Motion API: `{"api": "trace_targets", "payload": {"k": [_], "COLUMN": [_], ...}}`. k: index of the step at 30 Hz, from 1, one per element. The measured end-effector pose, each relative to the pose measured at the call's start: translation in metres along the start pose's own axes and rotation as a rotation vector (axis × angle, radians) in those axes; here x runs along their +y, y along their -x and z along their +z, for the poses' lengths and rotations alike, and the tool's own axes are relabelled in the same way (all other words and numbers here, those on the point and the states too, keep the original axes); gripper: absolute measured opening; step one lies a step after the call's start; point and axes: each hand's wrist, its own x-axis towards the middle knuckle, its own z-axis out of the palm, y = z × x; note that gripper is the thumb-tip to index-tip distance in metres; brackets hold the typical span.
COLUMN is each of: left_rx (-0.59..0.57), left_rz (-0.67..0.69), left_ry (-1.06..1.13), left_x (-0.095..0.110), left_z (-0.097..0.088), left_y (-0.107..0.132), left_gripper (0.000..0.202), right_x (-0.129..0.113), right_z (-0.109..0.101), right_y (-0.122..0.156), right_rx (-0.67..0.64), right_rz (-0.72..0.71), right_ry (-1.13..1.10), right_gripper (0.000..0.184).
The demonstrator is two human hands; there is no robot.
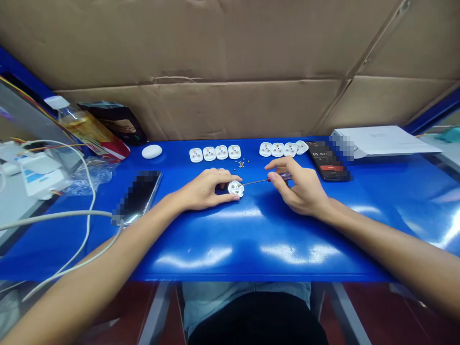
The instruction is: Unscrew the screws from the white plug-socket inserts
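Between the thumb and fingers of my left hand [210,189] is a small white plastic plug part [235,188] with metal contacts, resting on the blue table. My right hand [300,184] grips a screwdriver [256,182] by its reddish handle. The thin shaft points left, and its tip reaches the metal contacts of the plug part. Just behind lies a loose pile of tiny screws [240,164]. A row of several similar white parts [215,153] sits at the back left of my hands, and another row [283,149] at the back right.
A phone showing a timer [328,160] and a white box [388,140] lie at the right. Leftward are another phone [142,194], a white oval object [152,152], a drink bottle [91,129] and a white cable [94,191] crossing near my left forearm. Cardboard [233,110] walls the back.
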Motion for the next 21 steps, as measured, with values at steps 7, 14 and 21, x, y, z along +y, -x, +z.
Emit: {"api": "trace_targets", "payload": {"k": [7, 14, 21], "left_rx": [-0.011, -0.003, 0.001], "left_rz": [-0.005, 0.001, 0.005], "left_ry": [-0.009, -0.01, -0.004], "left_x": [-0.0004, -0.0001, -0.0005], "left_z": [-0.0003, -0.0001, 0.0], "left_y": [0.0001, 0.0004, 0.0003], "left_gripper": [0.05, 0.048, 0.048], "right_x": [0.0006, 0.0027, 0.0042], "right_z": [-0.0002, 0.0016, 0.0027], "right_y": [-0.0015, -0.0001, -0.0014], "right_rx": [0.003, 0.03, 0.036], "right_rz": [-0.068, -0.093, -0.11], "right_ry": [-0.019, -0.003, -0.006], "right_gripper": [0.018, 0.017, 0.014]}}
